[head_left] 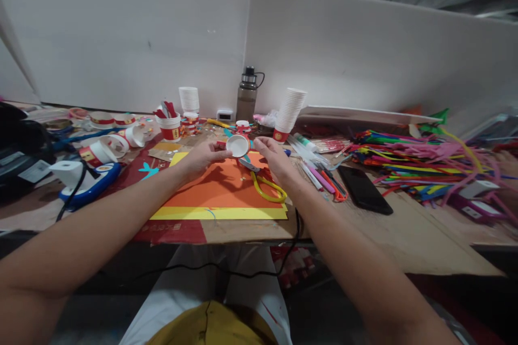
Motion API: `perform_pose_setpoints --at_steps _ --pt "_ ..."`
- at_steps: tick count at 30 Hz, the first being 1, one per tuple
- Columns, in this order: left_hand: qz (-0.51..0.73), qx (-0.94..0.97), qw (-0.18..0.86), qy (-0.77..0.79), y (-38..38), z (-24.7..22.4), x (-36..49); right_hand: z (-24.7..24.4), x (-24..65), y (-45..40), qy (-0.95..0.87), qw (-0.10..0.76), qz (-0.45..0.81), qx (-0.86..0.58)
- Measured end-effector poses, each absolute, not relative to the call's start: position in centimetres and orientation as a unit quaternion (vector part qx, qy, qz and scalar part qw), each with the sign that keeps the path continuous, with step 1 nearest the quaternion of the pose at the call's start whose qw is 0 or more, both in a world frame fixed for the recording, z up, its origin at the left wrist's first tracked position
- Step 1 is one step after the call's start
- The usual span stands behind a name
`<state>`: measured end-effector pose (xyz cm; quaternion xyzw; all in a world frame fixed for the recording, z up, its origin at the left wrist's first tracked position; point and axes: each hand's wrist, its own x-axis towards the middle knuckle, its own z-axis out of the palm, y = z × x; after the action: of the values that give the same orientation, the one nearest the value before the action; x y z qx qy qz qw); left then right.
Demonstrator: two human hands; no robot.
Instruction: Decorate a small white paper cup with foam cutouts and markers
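Note:
A small cut-down paper cup point(238, 146) is held up above the orange paper point(218, 186), its white round face toward me. Red and blue bits stick out around its edge. My left hand point(208, 156) pinches the cup's left side. On the opposite side, my right hand point(272, 155) is closed with thumb and fingertips at the cup's right edge and its attached pieces; the exact contact is small and partly hidden. Just below lie yellow-handled scissors point(270, 194) on the orange sheet, under which yellow paper point(178, 213) shows. A blue paper cutout point(149, 171) rests to the left.
Stacked paper cups point(292, 110), a water bottle point(246, 97) and a cup of red sticks point(170, 128) stand behind. Pens point(319, 178), a phone point(364, 190) and pipe cleaners point(421, 164) lie right. A blue-based glue gun stand or device point(91, 186) sits left.

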<state>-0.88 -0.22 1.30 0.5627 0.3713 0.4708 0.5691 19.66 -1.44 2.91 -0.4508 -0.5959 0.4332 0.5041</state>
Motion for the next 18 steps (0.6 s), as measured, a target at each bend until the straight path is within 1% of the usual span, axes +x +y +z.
perform_pose_setpoints --at_steps 2,6,8,18 --pt "0.465 0.557 0.575 0.377 -0.3 1.3 -0.8 2.8 19.8 -1.3 -0.599 0.494 0.444 -0.447" --pt "0.454 0.555 0.589 0.372 -0.3 1.1 -0.8 2.3 19.8 -1.3 -0.63 0.425 0.496 -0.42" --pt "0.452 0.559 0.591 0.365 -0.3 0.9 -0.8 2.1 19.6 -1.4 -0.633 0.409 0.509 -0.416" --pt "0.397 0.577 0.608 0.373 -1.4 1.2 -0.2 1.7 19.4 -1.1 -0.597 0.433 0.523 -0.427"
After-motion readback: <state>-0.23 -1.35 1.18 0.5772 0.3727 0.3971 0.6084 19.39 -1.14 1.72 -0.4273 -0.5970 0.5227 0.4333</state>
